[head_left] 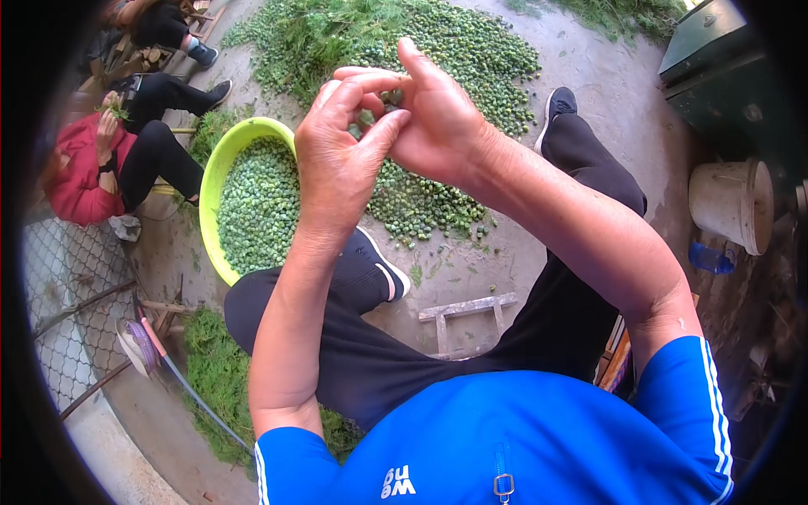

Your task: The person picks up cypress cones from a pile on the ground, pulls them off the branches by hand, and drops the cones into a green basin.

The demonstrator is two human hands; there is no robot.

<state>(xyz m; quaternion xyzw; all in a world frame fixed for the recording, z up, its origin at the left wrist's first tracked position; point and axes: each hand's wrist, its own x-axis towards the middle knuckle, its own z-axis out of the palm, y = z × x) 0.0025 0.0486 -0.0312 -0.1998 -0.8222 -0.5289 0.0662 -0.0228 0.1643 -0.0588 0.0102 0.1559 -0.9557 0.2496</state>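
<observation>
Concrete floor (606, 59) formed the work area, bearing a spread heap of green fruits (480, 59) with leafy sprigs (290, 42) over its upper left. I noted a lime basin (208, 206), filled with similar fruits, just beside the left forearm; a slatted wooden frame (442, 316) lay between the wearer's legs. To the right stood a pale bucket (722, 202) with a blue bottle (711, 258) below. A co-worker in red (84, 172) sat beyond the basin, holding a sprig.

The left hand (337, 143) had its fingers loosely curled, thumb against the right hand (433, 114), whose thumb stood raised. Several small green pieces (360, 124) showed between them; I could not tell which hand bore them. The right fingers were largely hidden, both forearms covered parts of the scene, and another person (160, 25) was cut off at upper left.
</observation>
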